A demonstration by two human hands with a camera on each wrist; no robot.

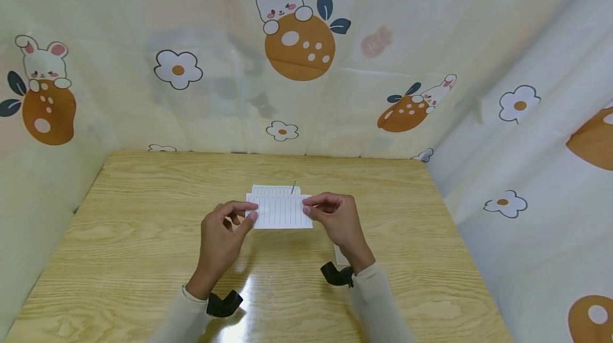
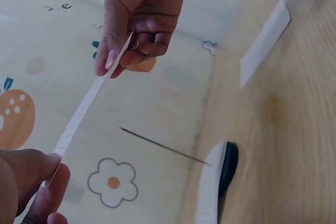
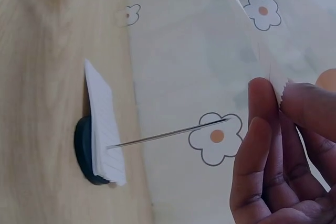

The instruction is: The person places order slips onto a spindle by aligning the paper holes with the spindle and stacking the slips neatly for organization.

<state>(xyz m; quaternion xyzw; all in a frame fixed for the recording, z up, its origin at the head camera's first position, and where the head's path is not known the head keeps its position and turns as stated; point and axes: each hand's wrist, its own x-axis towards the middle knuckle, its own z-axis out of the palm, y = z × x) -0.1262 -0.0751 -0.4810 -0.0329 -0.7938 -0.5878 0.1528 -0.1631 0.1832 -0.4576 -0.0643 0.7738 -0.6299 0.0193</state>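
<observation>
A lined white paper slip (image 1: 282,212) is stretched between both hands. My left hand (image 1: 221,234) pinches its left edge between thumb and fingers; at the right edge my right hand (image 1: 339,220) does the same. Behind the slip in the head view, partly covered by it, stands a receipt spike (image 3: 168,134) with a dark round base (image 3: 83,150). Several slips (image 3: 104,121) are stacked low on its thin upright needle. In the left wrist view the held slip appears nearly edge-on, apart from the needle's tip.
Another white paper (image 1: 340,257) lies on the wooden table (image 1: 158,236), partly hidden under my right wrist in the head view. Patterned curtains (image 1: 215,109) with rabbits and flowers enclose the back and sides. A black wrist mount (image 1: 225,304) sits on each forearm.
</observation>
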